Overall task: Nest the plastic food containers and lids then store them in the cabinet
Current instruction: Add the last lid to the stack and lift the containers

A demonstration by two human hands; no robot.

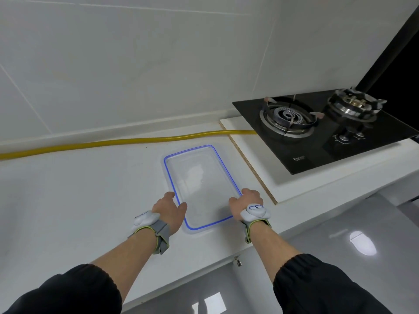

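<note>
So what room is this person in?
Most likely a home kitchen. There's a black gas stove with two burners, a white countertop against a tiled wall, and both hands hold a clear food-container lid with a blue rim.

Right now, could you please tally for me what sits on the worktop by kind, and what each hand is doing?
Clear lid with blue seal: 1, both hands at its near end, left hand and right hand on its long edges; grip unclear.
Yellow hose: 1
Gas hob: 1
Burners: 2
Wrist devices: 2
Total: 7
</note>
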